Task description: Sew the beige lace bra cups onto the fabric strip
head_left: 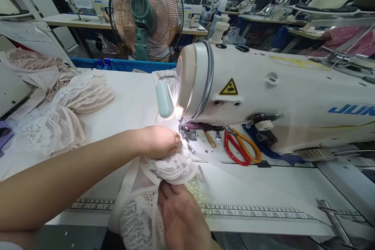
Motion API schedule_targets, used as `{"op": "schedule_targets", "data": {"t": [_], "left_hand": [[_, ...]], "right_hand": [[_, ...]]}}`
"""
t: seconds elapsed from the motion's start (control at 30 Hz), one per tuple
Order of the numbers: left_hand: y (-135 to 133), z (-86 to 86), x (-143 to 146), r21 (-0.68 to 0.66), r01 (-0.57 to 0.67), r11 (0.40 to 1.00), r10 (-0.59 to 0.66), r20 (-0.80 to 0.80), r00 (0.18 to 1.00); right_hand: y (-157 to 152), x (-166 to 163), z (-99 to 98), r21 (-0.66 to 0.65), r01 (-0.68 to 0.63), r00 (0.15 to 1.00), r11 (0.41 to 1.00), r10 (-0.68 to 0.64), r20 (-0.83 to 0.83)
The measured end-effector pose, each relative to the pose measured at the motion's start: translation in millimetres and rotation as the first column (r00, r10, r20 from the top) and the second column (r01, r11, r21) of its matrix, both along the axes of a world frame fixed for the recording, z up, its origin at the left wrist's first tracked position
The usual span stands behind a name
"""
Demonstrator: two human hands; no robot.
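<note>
A white lace bra (172, 166) runs from the needle area of the sewing machine (278, 93) down over the table's front edge. Its upper cup lies at the presser foot (184, 129), under a small lit lamp (164, 99). My left hand (162, 141) is closed on the cup's upper edge, just left of the presser foot, with its fingertips curled down. Lower down, my right hand (184, 213) grips the bra between the two cups, its fingers partly hidden by the lace. The lower cup (139, 218) hangs towards me beside the right wrist.
Scissors (241, 146) with red and orange handles lie on the machine bed. Pale thread scraps (196, 191) sit by the right hand. Stacked lace bra pieces (49, 133) lie at left. A ruler strip (249, 213) follows the front edge; a large fan (146, 15) stands behind.
</note>
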State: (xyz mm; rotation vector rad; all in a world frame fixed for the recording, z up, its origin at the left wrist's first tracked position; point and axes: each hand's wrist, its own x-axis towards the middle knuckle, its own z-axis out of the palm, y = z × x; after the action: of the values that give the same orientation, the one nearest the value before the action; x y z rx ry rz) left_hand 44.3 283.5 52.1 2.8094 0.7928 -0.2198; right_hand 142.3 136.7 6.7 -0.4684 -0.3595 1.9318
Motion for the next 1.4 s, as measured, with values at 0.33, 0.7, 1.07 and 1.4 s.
{"op": "schedule_targets", "data": {"t": [0.33, 0.7, 1.07, 1.4], "left_hand": [[-6, -14.1, -1, 0.111, -0.001, 0.994, 0.003, -0.019, 1.000], [1, -15.2, 2, 0.304, -0.003, 0.953, 0.058, -0.172, 0.983], [5, 1.0, -7, 0.112, -0.075, 0.991, 0.102, -0.256, 0.961], [-33, -1.0, -24, 0.045, 0.176, 0.983, -0.171, -0.102, 0.980]], "right_hand": [[9, -2, -10.3, 0.026, -0.033, 0.997, 0.999, 0.035, -0.076], [15, -5, -22.2, 0.130, 0.014, 0.994, 0.991, -0.001, -0.105], [16, -4, -16.2, 0.184, 0.003, 0.994, 0.983, -0.022, 0.103], [44, 104, -8.4, 0.546, -0.632, -0.268, 0.550, -0.816, 0.513]]}}
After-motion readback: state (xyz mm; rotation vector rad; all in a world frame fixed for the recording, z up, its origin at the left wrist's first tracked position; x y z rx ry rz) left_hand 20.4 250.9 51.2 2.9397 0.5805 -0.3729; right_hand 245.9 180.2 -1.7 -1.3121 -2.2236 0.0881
